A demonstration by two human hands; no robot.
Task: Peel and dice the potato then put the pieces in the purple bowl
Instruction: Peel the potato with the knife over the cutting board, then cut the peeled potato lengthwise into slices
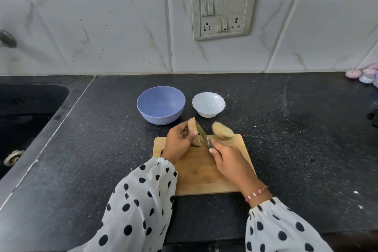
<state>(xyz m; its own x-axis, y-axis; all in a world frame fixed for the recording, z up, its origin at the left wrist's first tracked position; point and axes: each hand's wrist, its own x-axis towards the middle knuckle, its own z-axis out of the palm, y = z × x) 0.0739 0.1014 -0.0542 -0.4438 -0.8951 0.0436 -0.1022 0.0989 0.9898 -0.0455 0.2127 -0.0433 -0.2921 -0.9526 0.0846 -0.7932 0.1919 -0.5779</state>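
Head: left hand grips potato.

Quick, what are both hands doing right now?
Left hand: holding a potato half.
Right hand: gripping the knife.

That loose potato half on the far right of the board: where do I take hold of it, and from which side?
Judging by its pose, take the loose potato half across its rounded flanks from above, on its right side. It lies at the cutting board's far right corner, blurred, so its exact tilt is unclear. The knife in the right hand lies to its left, so that side is blocked.
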